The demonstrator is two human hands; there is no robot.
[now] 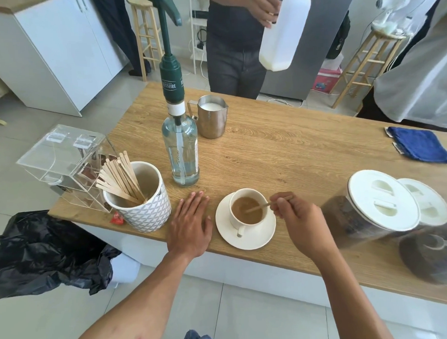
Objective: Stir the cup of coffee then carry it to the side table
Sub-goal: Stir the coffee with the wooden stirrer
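Far left, a clear acrylic box (65, 159) sits at the table (280, 152) corner, and just beside it a patterned holder (145, 210) full of wooden sticks. Your left hand (191, 226) lies flat on the wood between that holder and the saucer (247, 234), fingers spread, gripping nothing. Behind it stands a pump bottle (181, 150), with a steel milk jug (211, 116) further back. The cup of coffee (246, 211) sits on its saucer near the table's front edge, handle toward you. Your right hand (297, 217) has its grip pinched shut on a stir stick (259, 206), whose far end is down in the coffee. So you're mid-stir; the coffee looks an even light brown, so stirring is probably close to done. Still left: take the stick out, lift the cup and carry it. No side table in view. Right of the cup are two white-lidded jars (385, 204) and a blue cloth (419, 147).
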